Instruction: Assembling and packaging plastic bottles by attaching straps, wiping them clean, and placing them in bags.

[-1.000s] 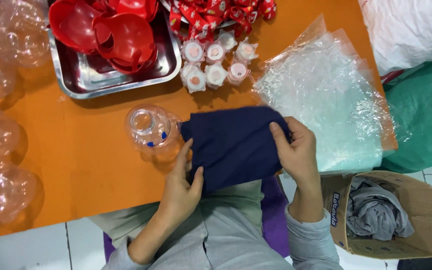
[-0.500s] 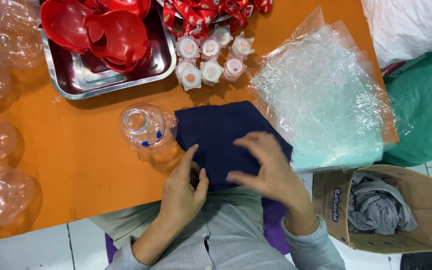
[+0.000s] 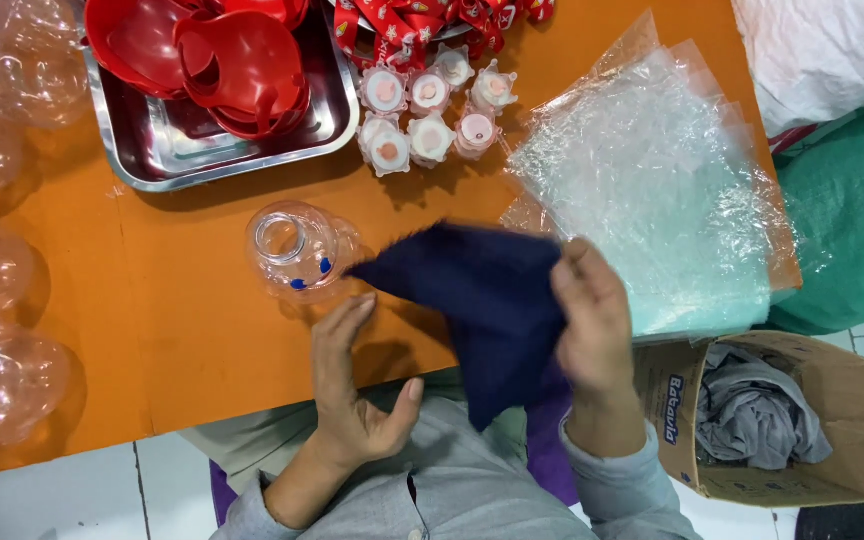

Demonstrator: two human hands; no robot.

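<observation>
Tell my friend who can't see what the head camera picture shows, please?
Seen from above, a person's right hand lifts a dark blue cloth over an orange table, while the open left hand rests beside a clear plastic jar. Farther back are a metal tray of red lids, small capped bottles and clear plastic bags.

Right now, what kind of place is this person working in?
Probably a small packing or craft workshop: an orange table holds many clear plastic containers, stacked clear bags and a metal tray of red parts.
</observation>
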